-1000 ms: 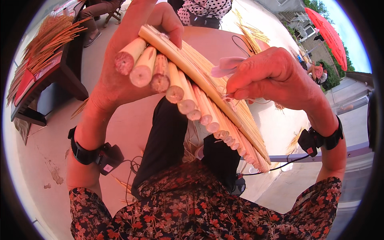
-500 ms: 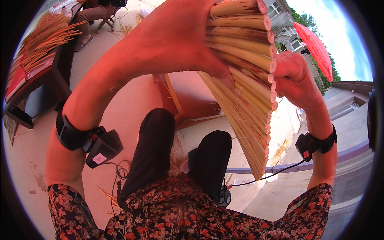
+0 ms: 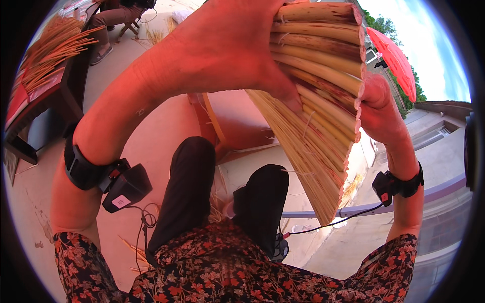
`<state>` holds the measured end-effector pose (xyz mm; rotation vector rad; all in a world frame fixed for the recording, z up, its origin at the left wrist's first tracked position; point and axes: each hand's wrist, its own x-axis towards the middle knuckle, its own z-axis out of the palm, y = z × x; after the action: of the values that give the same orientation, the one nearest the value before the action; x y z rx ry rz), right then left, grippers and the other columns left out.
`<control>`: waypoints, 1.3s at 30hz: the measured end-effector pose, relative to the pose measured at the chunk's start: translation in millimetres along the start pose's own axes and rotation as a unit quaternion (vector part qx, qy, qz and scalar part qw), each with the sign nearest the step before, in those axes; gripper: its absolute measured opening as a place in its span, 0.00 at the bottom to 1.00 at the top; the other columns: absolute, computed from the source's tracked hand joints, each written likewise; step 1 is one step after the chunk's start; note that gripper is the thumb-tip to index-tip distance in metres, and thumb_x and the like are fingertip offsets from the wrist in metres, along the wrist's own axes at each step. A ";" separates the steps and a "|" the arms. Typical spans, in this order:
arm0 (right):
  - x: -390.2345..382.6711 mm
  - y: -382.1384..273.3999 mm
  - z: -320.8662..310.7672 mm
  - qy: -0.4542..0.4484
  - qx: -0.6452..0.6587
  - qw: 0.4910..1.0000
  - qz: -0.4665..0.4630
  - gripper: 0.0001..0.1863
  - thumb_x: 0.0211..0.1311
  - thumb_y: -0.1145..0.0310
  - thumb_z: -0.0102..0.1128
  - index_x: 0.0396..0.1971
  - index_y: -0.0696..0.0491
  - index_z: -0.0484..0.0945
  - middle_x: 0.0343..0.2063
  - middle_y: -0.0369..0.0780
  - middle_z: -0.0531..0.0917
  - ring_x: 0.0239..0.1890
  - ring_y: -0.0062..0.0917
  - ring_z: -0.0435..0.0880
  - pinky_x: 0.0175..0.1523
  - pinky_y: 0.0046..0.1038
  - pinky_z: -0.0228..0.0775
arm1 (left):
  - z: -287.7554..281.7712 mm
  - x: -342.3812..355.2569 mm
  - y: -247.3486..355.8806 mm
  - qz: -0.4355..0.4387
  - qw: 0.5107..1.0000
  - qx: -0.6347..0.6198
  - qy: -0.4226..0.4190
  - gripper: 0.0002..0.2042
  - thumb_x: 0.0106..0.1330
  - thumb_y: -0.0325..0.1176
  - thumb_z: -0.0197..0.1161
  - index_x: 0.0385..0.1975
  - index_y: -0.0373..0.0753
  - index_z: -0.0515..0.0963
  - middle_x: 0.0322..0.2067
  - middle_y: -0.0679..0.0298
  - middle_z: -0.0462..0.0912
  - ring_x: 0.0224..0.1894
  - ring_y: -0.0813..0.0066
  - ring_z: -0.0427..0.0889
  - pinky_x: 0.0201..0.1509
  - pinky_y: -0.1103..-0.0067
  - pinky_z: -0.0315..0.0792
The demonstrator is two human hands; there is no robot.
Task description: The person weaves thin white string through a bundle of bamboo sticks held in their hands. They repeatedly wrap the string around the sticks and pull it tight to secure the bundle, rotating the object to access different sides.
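Observation:
A mat of pale yellow and reddish-brown plant stalks [image 3: 323, 63], bound side by side with thin thread, is held up in front of me. Its cut ends face right, and it hangs down toward my right knee. My left hand [image 3: 237, 53] is closed on it, thumb pressed against the near face and the other fingers hidden behind. Beside the cut ends, partly behind the mat, my right hand [image 3: 376, 98] is curled. Whatever its fingers grip is hidden.
At the left, loose stalks [image 3: 55, 55] lie on a dark table [image 3: 73, 96], with a seated person's leg [image 3: 103, 35] beyond. A brown box-like piece [image 3: 240, 118] stands past my knees. Cables hang from both wrist-worn devices. A red umbrella [image 3: 391, 60] is at upper right.
The mat and both hands have shifted slightly right, and more of the mat's near face shows. My right hand is now more covered by the mat's edge. Both grips look the same.

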<state>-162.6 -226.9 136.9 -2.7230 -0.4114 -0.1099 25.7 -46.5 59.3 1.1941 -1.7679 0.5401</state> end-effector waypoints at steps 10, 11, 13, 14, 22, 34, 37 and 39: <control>6.2 -14.5 -9.4 -0.045 -0.104 0.991 -0.073 0.07 0.59 0.79 0.64 0.37 0.57 0.83 0.31 0.40 0.84 0.30 0.31 0.83 0.38 0.26 0.73 | 3.0 0.9 -4.8 0.015 1.000 -0.003 -0.009 0.62 0.43 0.49 0.83 0.71 0.29 0.43 0.70 0.42 0.53 0.69 0.48 0.62 0.74 0.62 0.56; 4.4 -13.4 -6.9 -0.036 -0.101 0.991 -0.078 0.07 0.59 0.79 0.64 0.37 0.57 0.83 0.30 0.40 0.84 0.31 0.31 0.83 0.38 0.26 0.74 | 1.2 1.5 -3.4 0.021 1.000 -0.003 -0.007 0.62 0.43 0.49 0.83 0.71 0.29 0.43 0.70 0.42 0.53 0.69 0.48 0.63 0.74 0.62 0.56; -1.1 -9.9 -2.0 -0.018 -0.098 0.992 -0.078 0.07 0.58 0.80 0.64 0.37 0.57 0.83 0.31 0.40 0.84 0.31 0.31 0.83 0.39 0.26 0.74 | 2.4 1.9 -1.8 0.029 1.000 -0.008 -0.005 0.62 0.44 0.49 0.83 0.71 0.29 0.43 0.69 0.41 0.54 0.68 0.48 0.64 0.74 0.62 0.57; -3.3 -8.7 -0.3 -0.008 -0.098 0.992 -0.075 0.06 0.58 0.79 0.63 0.36 0.58 0.83 0.31 0.40 0.85 0.32 0.31 0.84 0.39 0.26 0.74 | -0.3 2.0 -3.1 0.013 1.000 -0.023 -0.013 0.62 0.43 0.48 0.83 0.71 0.29 0.43 0.68 0.41 0.55 0.67 0.48 0.65 0.74 0.62 0.57; -5.8 -11.5 3.0 0.019 -0.090 0.993 -0.074 0.06 0.60 0.79 0.60 0.36 0.59 0.82 0.36 0.41 0.85 0.33 0.29 0.84 0.41 0.25 0.74 | 12.7 13.1 -18.4 0.048 0.998 -0.043 0.002 0.62 0.43 0.46 0.83 0.71 0.29 0.43 0.66 0.41 0.59 0.63 0.49 0.69 0.73 0.62 0.57; -6.3 -12.3 2.9 -0.018 -0.049 0.994 -0.091 0.03 0.61 0.76 0.64 0.34 0.57 0.82 0.25 0.39 0.81 0.26 0.29 0.80 0.35 0.27 0.71 | 9.7 5.0 -8.7 0.055 0.996 -0.072 -0.018 0.60 0.46 0.44 0.82 0.73 0.32 0.43 0.70 0.43 0.53 0.66 0.49 0.66 0.70 0.65 0.61; -4.4 -15.6 4.5 -0.058 -0.043 0.996 -0.057 0.03 0.61 0.77 0.64 0.34 0.56 0.83 0.22 0.39 0.80 0.25 0.27 0.80 0.36 0.27 0.72 | 12.7 1.6 -10.0 0.065 0.991 -0.117 -0.013 0.60 0.46 0.43 0.82 0.73 0.32 0.44 0.68 0.44 0.57 0.60 0.56 0.71 0.63 0.70 0.67; 0.0 -21.8 6.3 -0.078 -0.043 0.995 -0.042 0.03 0.61 0.77 0.64 0.34 0.56 0.83 0.22 0.40 0.81 0.25 0.27 0.81 0.37 0.26 0.73 | 1.7 -3.6 4.2 -0.002 0.993 -0.112 -0.024 0.59 0.47 0.42 0.81 0.74 0.32 0.44 0.63 0.47 0.62 0.53 0.63 0.74 0.55 0.74 0.70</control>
<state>-169.1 -205.3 139.0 -2.8091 -0.5775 0.0659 21.7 -44.2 55.8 1.0610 -1.8141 0.3029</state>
